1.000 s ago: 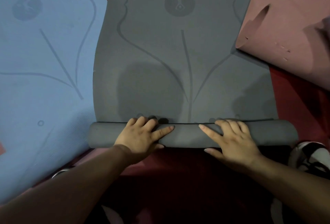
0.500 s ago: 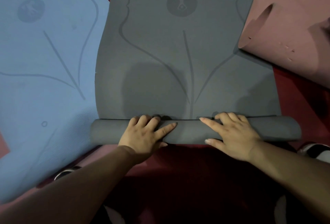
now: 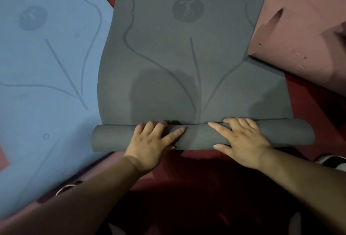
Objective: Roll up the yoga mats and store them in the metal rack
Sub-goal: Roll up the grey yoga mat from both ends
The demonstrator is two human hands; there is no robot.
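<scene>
Red floor [image 3: 309, 107] carries three mats. A blue yoga mat [image 3: 46, 66] lies at the left. A pink yoga mat [image 3: 309, 19] lies at the far right, and its corner seems to lie over the right edge of the grey one. Between them is the grey yoga mat [image 3: 177, 62], the one in work. Its near end is wound into a roll [image 3: 202, 136] that lies crosswise just in front of the person, while the far part lies flat.

The left hand [image 3: 149, 144] sits left of the roll's middle and the right hand [image 3: 243, 141] right of it. On each hand the fingers curl over the top toward the seam, the index finger stretches along the roll and the thumb is at the near side. So both hands clasp the roll.

The foam looks soft, light and a little springy, with a matte surface that should not slip. I think the roll would loosen if let go, and its ends could shift sideways. A wider hold, nearer to both ends, would probably keep it even. The metal rack is not in view.
</scene>
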